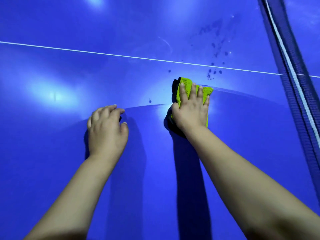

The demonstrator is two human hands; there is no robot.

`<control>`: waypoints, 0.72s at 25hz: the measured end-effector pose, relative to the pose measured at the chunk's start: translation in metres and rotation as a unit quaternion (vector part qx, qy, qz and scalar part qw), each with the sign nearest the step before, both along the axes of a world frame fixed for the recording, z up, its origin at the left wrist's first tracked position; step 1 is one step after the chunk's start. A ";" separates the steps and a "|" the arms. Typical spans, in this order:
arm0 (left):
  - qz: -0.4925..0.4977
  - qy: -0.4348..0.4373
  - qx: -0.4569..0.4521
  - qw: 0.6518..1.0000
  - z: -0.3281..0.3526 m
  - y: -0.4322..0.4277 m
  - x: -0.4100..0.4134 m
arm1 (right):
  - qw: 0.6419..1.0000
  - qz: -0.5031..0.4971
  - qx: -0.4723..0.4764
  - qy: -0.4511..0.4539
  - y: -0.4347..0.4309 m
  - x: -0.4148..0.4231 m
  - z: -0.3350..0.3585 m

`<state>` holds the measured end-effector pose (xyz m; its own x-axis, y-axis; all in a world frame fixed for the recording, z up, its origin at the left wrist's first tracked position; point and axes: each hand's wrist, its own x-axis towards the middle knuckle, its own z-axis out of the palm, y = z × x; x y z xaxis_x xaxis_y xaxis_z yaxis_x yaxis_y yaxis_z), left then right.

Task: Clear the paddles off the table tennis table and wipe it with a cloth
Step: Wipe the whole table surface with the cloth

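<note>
Head view: your right hand [191, 110] presses green cloth [186, 83] flat on blue table [52, 80]. Fingers straight, spread a little, lying on top of cloth, not curled round it. Cloth folded, dark side showing at left edge. Your left hand [107, 130] rests on table, apart from cloth, fingers loosely bent, tips touching table, holding nothing. Dark spots [214, 72] just past cloth, near white line [86, 52]. Net [294, 75] at far right.

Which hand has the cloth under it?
The right hand, fingers spread flat on the green cloth; the left hand touches only the blue table.
</note>
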<state>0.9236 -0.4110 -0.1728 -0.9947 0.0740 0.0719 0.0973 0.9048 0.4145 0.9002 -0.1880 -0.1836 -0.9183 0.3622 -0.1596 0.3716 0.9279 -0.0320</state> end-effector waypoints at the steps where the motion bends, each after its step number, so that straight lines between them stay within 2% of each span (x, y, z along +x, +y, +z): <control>1: 0.018 0.000 -0.003 1.000 -0.001 -0.020 -0.004 | 1.000 0.027 -0.001 -0.002 -0.027 -0.008 0.000; 6: 0.101 0.007 -0.016 0.995 -0.003 -0.100 -0.016 | 0.989 0.151 0.001 0.011 -0.143 -0.039 -0.006; 11: 0.162 0.012 -0.047 0.986 -0.003 -0.156 -0.018 | 0.955 0.295 -0.032 -0.001 -0.246 -0.049 -0.008; 14: 0.166 0.005 -0.056 0.985 -0.004 -0.154 -0.017 | 0.940 0.335 -0.061 0.000 -0.242 -0.057 -0.010; 18: 0.146 0.008 -0.044 0.988 -0.003 -0.108 -0.018 | 0.945 0.315 -0.079 0.028 -0.190 -0.060 -0.011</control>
<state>0.9056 -0.5186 -0.1756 -0.9732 -0.2101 0.0938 -0.1682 0.9279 0.3327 0.8405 -0.3783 -0.1946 -0.9522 -0.2844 -0.1116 -0.2601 0.9462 -0.1925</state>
